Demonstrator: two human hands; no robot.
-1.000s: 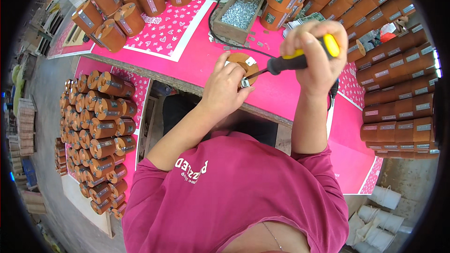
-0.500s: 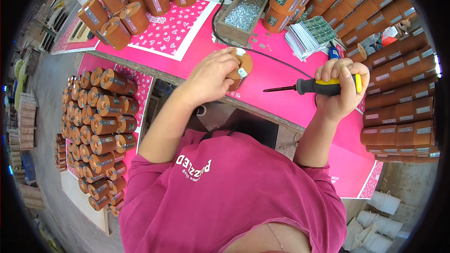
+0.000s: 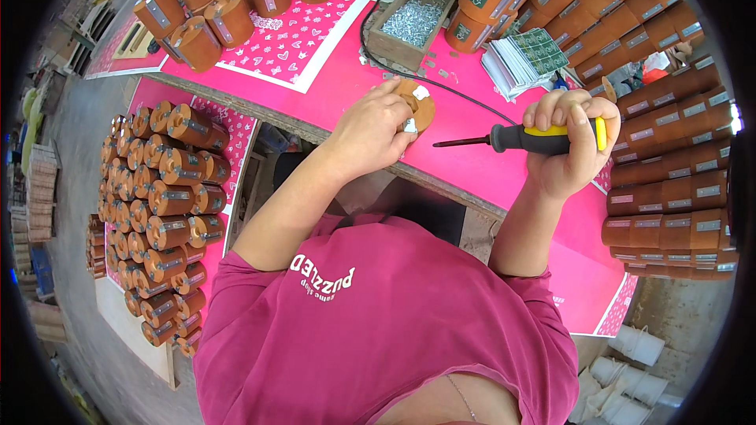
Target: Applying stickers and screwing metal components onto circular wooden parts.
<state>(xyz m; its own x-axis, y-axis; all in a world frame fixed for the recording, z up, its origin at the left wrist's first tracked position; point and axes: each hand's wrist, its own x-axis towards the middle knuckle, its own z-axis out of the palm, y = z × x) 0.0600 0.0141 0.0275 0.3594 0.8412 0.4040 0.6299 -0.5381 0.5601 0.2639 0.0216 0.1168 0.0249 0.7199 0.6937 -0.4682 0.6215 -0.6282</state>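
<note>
My left hand [image 3: 370, 130] grips a brown wooden cylinder [image 3: 425, 110] from its left side, on the pink tabletop near the front edge. Two small pale pieces, perhaps metal fittings, show on its round end; the fingers partly hide the cylinder. In my right hand [image 3: 573, 135] is a screwdriver [image 3: 516, 139] with a black and yellow handle. Fingers wrap round that handle, and the dark shaft points left toward the cylinder, its tip apart from it.
Behind the cylinder stands a wooden box of screws [image 3: 413, 20]. A black cable [image 3: 457, 88] crosses the pink table [image 3: 465, 165]. Printed cards [image 3: 520, 63] lie stacked to the right. Brown cylinders are piled at left [image 3: 169, 205], back left and right [image 3: 669, 197].
The cylinder has turned under my left hand, its round end now facing up more, and it sits slightly to the right. My right hand and the screwdriver have moved slightly left.
</note>
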